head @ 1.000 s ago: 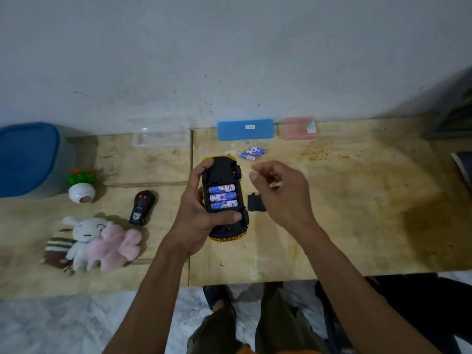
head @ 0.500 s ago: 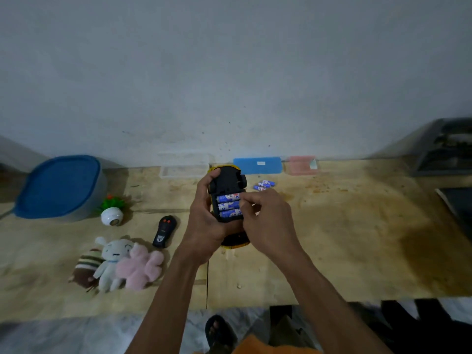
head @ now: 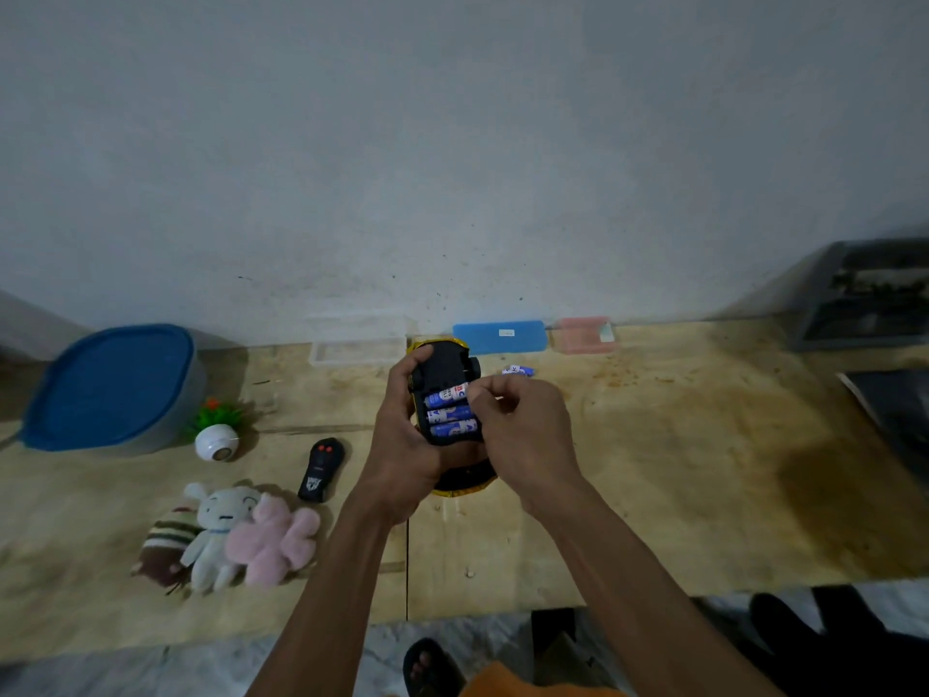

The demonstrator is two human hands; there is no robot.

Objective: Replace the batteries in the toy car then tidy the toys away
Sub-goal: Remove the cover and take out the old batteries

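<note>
Toy car (head: 442, 369), black on its exposed underside with a yellow body edge showing at both ends, is held upside down above the middle of the wooden table (head: 678, 470), its long axis running from the person toward the wall; I cannot tell which end is the front. From the left: a grey tub with a blue lid (head: 108, 384) sits at the table's far left, and just right of it stands a small white pot with a green plant (head: 216, 435). Nearer the front edge lie three soft toys touching one another: a brown striped one (head: 163, 545), a white one (head: 213, 530) and a pink one (head: 274, 543). A black remote control (head: 321, 467) lies between the toys and the car, its length pointing roughly toward the wall. A clear tray (head: 357, 347) rests against the wall behind. The left hand (head: 402, 455) grips the car from its left side, thumb curled over the far end. Three blue-and-white batteries (head: 450, 410) lie crosswise in the open compartment, stacked one behind another along the car's length. The right hand (head: 523, 430) is curled, with its fingertips at the right end of the farthest battery; whether it pinches the battery or only touches it is unclear. Loose batteries (head: 518, 370) lie on the table just beyond that hand. A blue box (head: 500, 337) and a pink box (head: 583, 334) sit against the wall, and a dark crate (head: 864, 294) stands at the far right.
</note>
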